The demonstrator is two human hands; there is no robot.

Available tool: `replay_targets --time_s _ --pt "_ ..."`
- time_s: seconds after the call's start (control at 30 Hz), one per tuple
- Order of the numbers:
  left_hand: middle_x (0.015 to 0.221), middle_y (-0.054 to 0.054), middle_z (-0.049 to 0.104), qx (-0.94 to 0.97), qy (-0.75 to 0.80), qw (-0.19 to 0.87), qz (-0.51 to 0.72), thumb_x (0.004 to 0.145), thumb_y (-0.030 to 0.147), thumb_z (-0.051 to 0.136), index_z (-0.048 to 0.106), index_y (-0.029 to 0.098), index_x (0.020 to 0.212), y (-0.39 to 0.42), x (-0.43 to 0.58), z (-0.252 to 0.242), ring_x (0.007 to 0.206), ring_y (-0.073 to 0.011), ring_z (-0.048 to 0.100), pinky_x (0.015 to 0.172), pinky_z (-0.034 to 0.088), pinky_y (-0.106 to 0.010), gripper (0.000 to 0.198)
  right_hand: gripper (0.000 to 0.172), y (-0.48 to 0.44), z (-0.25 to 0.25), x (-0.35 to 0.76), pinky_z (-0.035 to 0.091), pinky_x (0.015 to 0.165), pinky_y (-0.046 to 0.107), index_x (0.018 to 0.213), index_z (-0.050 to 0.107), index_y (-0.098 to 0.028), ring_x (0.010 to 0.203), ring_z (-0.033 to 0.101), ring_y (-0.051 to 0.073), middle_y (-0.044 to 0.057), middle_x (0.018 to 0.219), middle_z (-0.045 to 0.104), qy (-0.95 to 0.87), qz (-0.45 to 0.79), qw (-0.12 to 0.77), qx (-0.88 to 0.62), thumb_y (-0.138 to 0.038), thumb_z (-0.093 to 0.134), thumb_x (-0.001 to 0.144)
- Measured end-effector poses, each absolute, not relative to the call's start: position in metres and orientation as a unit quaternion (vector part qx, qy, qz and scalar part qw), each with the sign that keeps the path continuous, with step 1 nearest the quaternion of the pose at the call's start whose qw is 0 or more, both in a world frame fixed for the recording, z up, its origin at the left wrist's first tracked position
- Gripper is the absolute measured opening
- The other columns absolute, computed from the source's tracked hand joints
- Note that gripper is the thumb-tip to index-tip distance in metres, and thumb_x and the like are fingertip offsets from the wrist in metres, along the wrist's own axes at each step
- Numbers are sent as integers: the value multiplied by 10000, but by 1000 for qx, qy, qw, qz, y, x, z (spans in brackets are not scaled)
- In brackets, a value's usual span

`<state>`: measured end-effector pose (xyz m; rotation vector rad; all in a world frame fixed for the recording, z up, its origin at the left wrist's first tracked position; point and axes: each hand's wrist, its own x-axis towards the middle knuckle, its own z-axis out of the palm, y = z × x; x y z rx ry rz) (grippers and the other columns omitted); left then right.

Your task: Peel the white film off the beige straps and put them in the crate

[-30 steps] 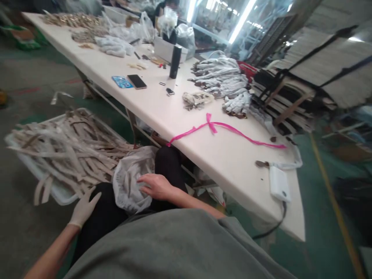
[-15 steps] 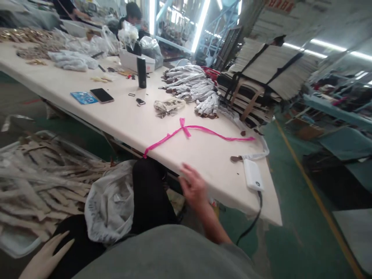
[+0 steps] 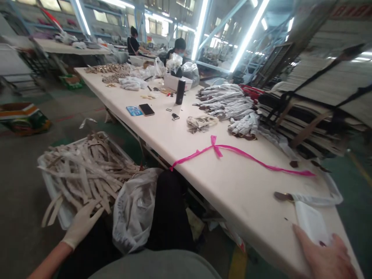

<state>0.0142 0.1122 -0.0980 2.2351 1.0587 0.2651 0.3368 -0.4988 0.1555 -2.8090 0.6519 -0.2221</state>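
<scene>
My left hand (image 3: 80,226), in a pale glove, is at the near edge of a white tub (image 3: 64,215) heaped with beige strips (image 3: 87,170). Its fingers are stretched out and apart over the strips; whether they touch any is unclear. At the table's near right corner, my bare right hand (image 3: 327,255) has its thumb and fingers on both sides of a white box-like device (image 3: 311,221). A white-wrapped strap with a brown end (image 3: 283,196) lies against the device's far end. A long pink ribbon (image 3: 244,155) with a knot lies across the table.
A white cloth bag (image 3: 134,209) rests at my lap. On the table (image 3: 200,174) are a wrapped-strap pile (image 3: 223,99), a bagged bundle (image 3: 202,122), a black bottle (image 3: 180,92) and a phone (image 3: 147,109). Stacked boards (image 3: 314,97) stand at right. Two people are at the back.
My right hand has moved right from the table's front edge to the white device. My left hand has gone from my thigh to the tub of strips. The view has turned left.
</scene>
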Motion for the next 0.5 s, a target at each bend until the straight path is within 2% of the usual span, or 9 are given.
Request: replay_targets --time_s 0.07,0.13,0.2,0.27,0.37,0.43,0.5 --pt "1336 -55 662 878 319 303 187 834 570 449 645 266 1132 117 67 -59 1286 -300 591 1150 430 -472 469 1201 -493 156 334 408 853 641 1611 228 -132 1321 466 497 369 1436 422 291 -93 97 -947 -855 453 678" --pt "1342 -125 647 896 226 283 258 890 536 456 644 199 1210 109 127 -13 1305 -300 569 1150 430 -478 500 1128 -487 156 333 425 919 659 1585 303 -118 1287 489 518 332 1418 478 285 -108 85 -948 -833 425 721" --pt "1340 -134 645 905 139 257 311 920 511 475 656 162 1226 90 185 30 1327 -290 544 1162 413 -476 498 1092 -485 155 332 423 965 665 1578 307 -95 1273 500 525 323 1425 484 267 -116 78 -953 -804 425 756" --pt "1365 -109 635 920 50 233 311 924 519 507 650 180 1266 63 238 60 1351 -282 518 1175 390 -468 502 1059 -486 154 330 424 995 650 1584 276 -93 1282 504 514 313 1435 484 260 -109 73 -956 -786 404 793" --pt "1415 -112 599 947 1 192 256 880 546 589 643 198 1296 21 296 79 1388 -334 463 1155 370 -520 545 969 -483 155 322 447 1018 592 1576 268 -101 1266 544 468 279 1416 524 263 -95 68 -958 -722 408 845" --pt "1391 -117 614 957 -2 186 223 853 533 628 683 200 1225 1 322 80 1353 -346 490 1123 385 -518 502 888 -479 156 317 466 1017 538 1555 300 -100 1236 582 424 253 1379 566 261 -111 56 -957 -640 451 867" --pt "1279 -85 683 952 -13 211 219 869 464 622 732 214 1078 -8 341 77 1270 -302 554 1097 405 -465 344 835 -477 155 314 474 1015 504 1537 325 -88 1209 605 395 242 1342 595 256 -133 39 -957 -576 475 876"
